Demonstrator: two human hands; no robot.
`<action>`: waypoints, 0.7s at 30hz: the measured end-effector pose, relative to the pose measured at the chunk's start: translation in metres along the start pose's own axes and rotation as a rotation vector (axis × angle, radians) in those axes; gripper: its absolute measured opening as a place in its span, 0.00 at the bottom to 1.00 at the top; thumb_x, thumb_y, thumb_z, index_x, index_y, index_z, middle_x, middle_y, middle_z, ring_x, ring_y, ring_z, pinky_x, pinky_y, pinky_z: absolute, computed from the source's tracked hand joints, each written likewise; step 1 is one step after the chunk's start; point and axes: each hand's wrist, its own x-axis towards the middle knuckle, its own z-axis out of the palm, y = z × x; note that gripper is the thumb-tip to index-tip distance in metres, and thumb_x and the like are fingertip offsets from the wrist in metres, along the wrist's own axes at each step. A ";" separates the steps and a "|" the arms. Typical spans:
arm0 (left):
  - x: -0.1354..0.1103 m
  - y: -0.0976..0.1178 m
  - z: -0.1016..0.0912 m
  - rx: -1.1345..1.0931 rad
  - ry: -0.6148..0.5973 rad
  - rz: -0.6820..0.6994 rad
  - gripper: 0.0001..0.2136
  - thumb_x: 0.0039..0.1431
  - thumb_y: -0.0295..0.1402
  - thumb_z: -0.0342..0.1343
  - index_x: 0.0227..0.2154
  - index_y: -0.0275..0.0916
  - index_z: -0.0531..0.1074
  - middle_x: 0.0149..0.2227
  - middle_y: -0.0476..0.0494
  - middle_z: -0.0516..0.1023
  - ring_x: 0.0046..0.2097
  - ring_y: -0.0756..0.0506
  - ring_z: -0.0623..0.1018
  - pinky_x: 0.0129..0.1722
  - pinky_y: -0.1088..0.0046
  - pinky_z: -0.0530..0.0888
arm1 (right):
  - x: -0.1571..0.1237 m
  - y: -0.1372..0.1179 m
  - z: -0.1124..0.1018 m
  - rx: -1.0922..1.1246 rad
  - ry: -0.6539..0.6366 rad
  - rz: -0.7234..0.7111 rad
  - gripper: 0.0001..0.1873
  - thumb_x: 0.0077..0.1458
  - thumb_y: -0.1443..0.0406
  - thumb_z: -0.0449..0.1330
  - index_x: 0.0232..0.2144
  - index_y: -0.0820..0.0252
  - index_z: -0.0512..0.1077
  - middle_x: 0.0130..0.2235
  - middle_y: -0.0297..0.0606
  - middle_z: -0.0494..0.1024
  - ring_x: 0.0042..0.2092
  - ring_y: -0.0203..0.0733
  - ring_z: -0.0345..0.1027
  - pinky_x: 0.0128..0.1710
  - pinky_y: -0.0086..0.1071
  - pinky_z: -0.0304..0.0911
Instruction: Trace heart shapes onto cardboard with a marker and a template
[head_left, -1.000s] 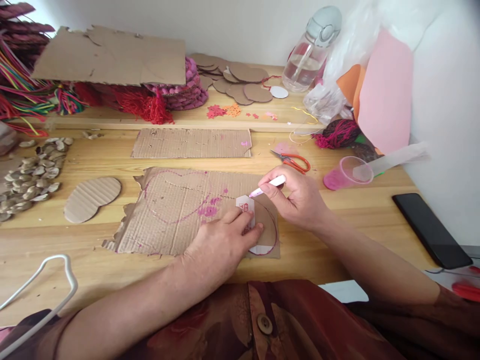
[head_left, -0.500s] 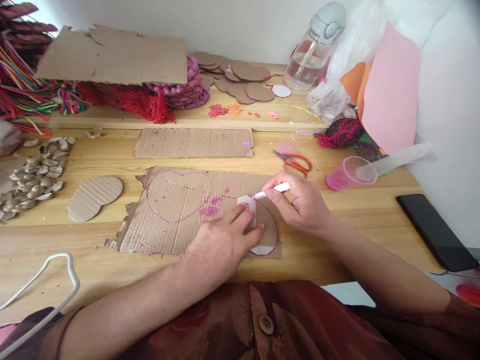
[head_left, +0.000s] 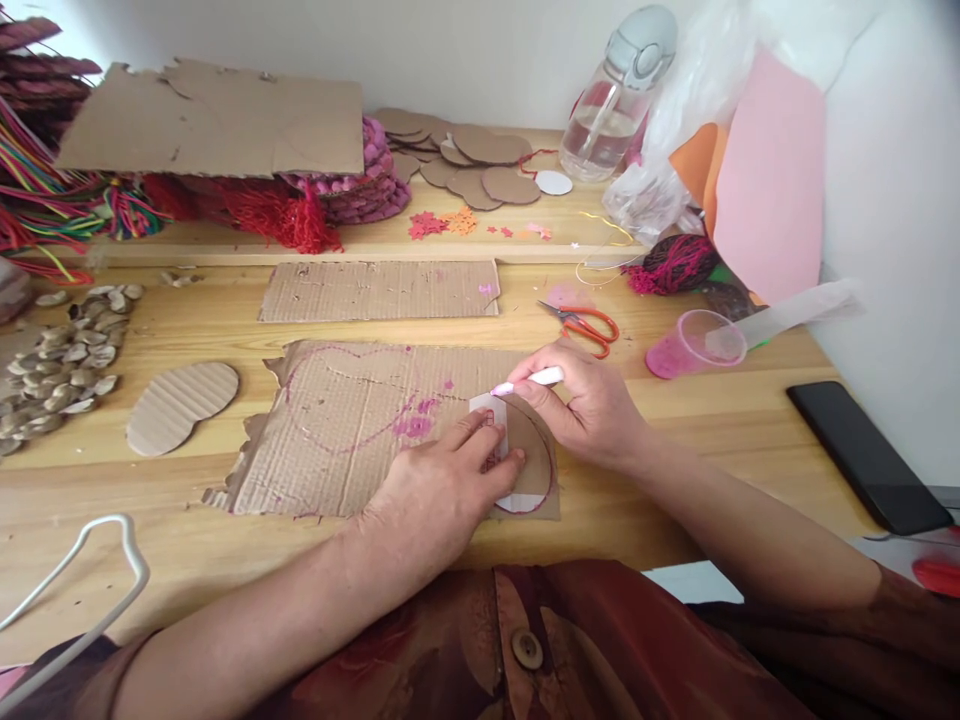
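My right hand [head_left: 589,410] is closed around a white marker pen [head_left: 544,378]. Its tip touches the top edge of a heart-like cardboard template [head_left: 534,450] with white paper patches. My left hand [head_left: 439,490] lies on that template, fingers spread, pressing it against a torn corrugated cardboard sheet [head_left: 330,415]. A purple line follows the template's right and lower edge. Another heart outline and purple smudges show on the sheet's left and middle. The left fingers cover part of the template.
Orange-handled scissors [head_left: 589,325] and a pink-stained plastic cup [head_left: 694,345] stand beyond my right hand. A phone [head_left: 870,455] lies far right. To the left are a cut cardboard heart [head_left: 180,405] and shells [head_left: 67,360]. A cardboard strip [head_left: 375,290] lies behind the sheet.
The marker's tip has slid slightly left along the template's top edge, with my right hand. My left hand stays pressed in place. The whole view has shifted a little.
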 end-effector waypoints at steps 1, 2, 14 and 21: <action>0.000 0.000 0.000 0.000 -0.001 0.001 0.17 0.64 0.29 0.64 0.54 0.46 0.77 0.54 0.42 0.80 0.61 0.37 0.77 0.35 0.68 0.84 | -0.001 0.001 0.001 0.003 -0.001 0.004 0.06 0.68 0.62 0.59 0.37 0.56 0.74 0.35 0.35 0.81 0.38 0.41 0.72 0.40 0.37 0.65; 0.000 0.000 0.000 -0.001 -0.004 0.002 0.17 0.64 0.29 0.64 0.54 0.46 0.77 0.54 0.43 0.80 0.62 0.37 0.77 0.35 0.68 0.84 | -0.002 0.002 0.002 0.006 -0.001 0.009 0.06 0.68 0.62 0.59 0.37 0.56 0.74 0.36 0.35 0.81 0.38 0.40 0.72 0.41 0.37 0.65; -0.001 -0.001 0.005 0.000 0.039 0.024 0.17 0.63 0.30 0.64 0.55 0.45 0.76 0.54 0.42 0.80 0.61 0.36 0.78 0.36 0.68 0.85 | -0.014 0.003 -0.003 0.003 0.034 -0.006 0.06 0.68 0.64 0.59 0.37 0.57 0.73 0.35 0.35 0.81 0.38 0.39 0.71 0.41 0.35 0.66; -0.002 -0.001 0.002 -0.004 0.023 0.031 0.17 0.64 0.30 0.64 0.55 0.45 0.77 0.54 0.41 0.80 0.60 0.37 0.78 0.39 0.69 0.84 | -0.040 -0.008 -0.021 -0.072 0.032 0.036 0.05 0.69 0.65 0.59 0.38 0.56 0.73 0.35 0.34 0.80 0.37 0.40 0.72 0.39 0.34 0.66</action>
